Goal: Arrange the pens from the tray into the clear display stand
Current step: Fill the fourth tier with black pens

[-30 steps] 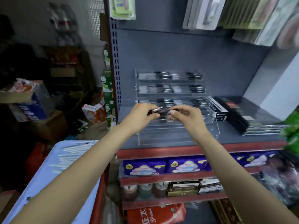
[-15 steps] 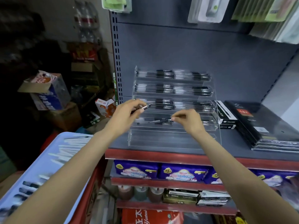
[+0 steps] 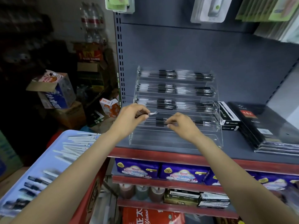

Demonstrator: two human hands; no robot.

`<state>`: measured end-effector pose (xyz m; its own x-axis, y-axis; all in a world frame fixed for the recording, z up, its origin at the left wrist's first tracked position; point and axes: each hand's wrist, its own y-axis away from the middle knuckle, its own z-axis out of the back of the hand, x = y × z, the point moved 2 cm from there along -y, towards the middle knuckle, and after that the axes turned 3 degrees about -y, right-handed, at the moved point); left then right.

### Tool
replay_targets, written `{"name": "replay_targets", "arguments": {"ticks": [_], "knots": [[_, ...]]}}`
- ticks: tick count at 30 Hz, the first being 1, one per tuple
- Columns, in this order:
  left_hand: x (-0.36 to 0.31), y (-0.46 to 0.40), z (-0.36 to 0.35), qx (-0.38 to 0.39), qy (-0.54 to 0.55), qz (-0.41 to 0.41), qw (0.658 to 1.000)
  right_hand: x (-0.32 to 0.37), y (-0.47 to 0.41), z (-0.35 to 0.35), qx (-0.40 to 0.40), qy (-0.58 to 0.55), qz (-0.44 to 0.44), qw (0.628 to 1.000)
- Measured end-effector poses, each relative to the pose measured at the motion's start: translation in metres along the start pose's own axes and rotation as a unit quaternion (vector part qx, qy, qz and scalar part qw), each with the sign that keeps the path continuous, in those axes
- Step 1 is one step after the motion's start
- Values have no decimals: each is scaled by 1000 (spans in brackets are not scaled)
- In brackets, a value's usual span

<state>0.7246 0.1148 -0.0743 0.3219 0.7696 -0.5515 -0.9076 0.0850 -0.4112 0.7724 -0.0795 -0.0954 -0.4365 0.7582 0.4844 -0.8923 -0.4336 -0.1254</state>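
A clear tiered display stand [image 3: 176, 141] sits on the grey shelf, its upper tiers holding rows of black-and-clear pens [image 3: 168, 89]. My left hand [image 3: 131, 117] grips a pen [image 3: 152, 113] whose silver tip points right, just in front of the stand's fourth tier. My right hand [image 3: 181, 125] pinches a thin pen [image 3: 161, 122] lying along that fourth tier. A pale blue tray [image 3: 48, 160] at lower left carries white pens near its far end and dark pens near its close end, partly hidden by my left forearm.
Black pen boxes [image 3: 228, 117] and a stack of black notebooks [image 3: 267, 128] lie right of the stand. A red shelf edge [image 3: 161, 156] runs below, with purple packets [image 3: 137, 168] underneath. Cardboard boxes [image 3: 53, 91] pile up at left. Packaged goods hang overhead.
My hands have drawn apart: the left one holds its pen off to the left, and the right one has lowered the other pen onto the fourth tier. The view has shifted left.
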Motion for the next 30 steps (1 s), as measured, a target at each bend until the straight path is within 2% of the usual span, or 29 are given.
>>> {"name": "replay_targets", "arguments": {"ticks": [3,7,10,15,20,25,30], "knots": [[-6,-1,0,8,-27,-3,1000,2,0,4,-15,-34,-5,999],[-21,-9,-10,39,-27,-9,999,3,14,22,-61,-238,7,969],[-40,-16,-28,54,11,-23,998,-6,26,33,-88,-304,13,948],[-54,-33,-54,86,-2,-29,996,-54,47,60,-180,-336,-57,923],[-69,-55,-88,111,-60,-35,991,-100,61,78,-230,-236,-129,935],[-76,-72,-114,144,-111,-18,983,-132,64,77,-186,-263,-206,924],[-78,-82,-126,184,-144,-2,972,-132,61,70,-167,-270,-206,926]]}}
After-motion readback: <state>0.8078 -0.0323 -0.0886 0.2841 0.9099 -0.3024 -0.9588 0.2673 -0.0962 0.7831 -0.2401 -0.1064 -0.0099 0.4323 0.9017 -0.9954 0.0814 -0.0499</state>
